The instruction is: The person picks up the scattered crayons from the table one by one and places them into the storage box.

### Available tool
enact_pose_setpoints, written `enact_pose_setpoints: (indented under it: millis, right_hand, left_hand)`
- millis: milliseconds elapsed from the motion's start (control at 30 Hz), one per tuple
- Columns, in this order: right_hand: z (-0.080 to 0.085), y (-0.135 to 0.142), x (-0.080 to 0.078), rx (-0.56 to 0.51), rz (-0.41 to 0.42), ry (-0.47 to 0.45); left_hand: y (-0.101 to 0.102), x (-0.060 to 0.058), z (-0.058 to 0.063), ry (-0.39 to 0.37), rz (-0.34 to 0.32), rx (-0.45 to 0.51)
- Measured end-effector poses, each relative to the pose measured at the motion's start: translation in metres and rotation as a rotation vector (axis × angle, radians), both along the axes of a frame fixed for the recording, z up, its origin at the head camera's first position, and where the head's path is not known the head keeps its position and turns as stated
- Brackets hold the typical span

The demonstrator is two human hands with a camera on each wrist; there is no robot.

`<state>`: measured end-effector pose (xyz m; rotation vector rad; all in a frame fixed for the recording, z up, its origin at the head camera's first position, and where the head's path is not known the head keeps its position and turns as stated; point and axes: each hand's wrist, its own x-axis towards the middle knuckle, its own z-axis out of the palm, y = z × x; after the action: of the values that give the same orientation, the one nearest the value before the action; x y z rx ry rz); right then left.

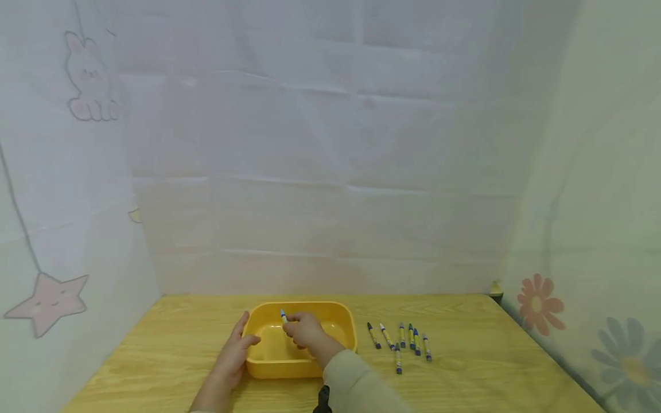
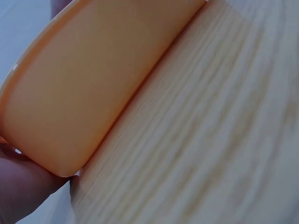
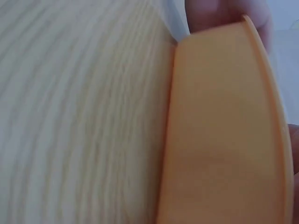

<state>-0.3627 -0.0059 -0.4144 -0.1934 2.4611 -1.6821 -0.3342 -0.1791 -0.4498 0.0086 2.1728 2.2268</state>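
A yellow plastic basin (image 1: 286, 370) sits on the wooden table. My left hand (image 1: 233, 354) holds its left end, thumb over the rim and fingers along the outside; in the left wrist view part of that hand (image 2: 23, 191) touches the basin's corner. Above the basin's inside, my right hand (image 1: 308, 334) pinches a crayon (image 1: 283, 316) with a blue tip, pointing up and away. The right wrist view shows mostly the basin's outer wall (image 3: 219, 126), and the crayon is hidden there. To the basin's right lie several crayons (image 1: 398, 361) with dark, white and blue tips.
The light wooden table (image 1: 465, 367) extends on both sides of the basin. Pale cloth walls (image 1: 330, 172) with printed figures surround it at the back and sides. A small black object (image 1: 323, 400) shows at the bottom edge, beside the right sleeve (image 1: 358, 384).
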Motion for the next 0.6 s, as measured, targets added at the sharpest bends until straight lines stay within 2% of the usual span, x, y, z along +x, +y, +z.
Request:
enact_pose_setpoints:
  millis: [167, 267, 600]
  right_hand:
    - [-0.007, -0.018, 0.003, -0.063, 0.001, -0.072]
    - [-0.008, -0.025, 0.003, -0.061, 0.006, -0.095]
    - [-0.016, -0.041, -0.002, 0.208, -0.005, -0.023]
  left_hand:
    - [0.001, -0.001, -0.002, -0.012, 0.002, -0.008]
    - [0.002, -0.002, -0.004, -0.01, -0.002, 0.002]
    - [0.001, -0.005, -0.006, 0.01, 0.021, 0.021]
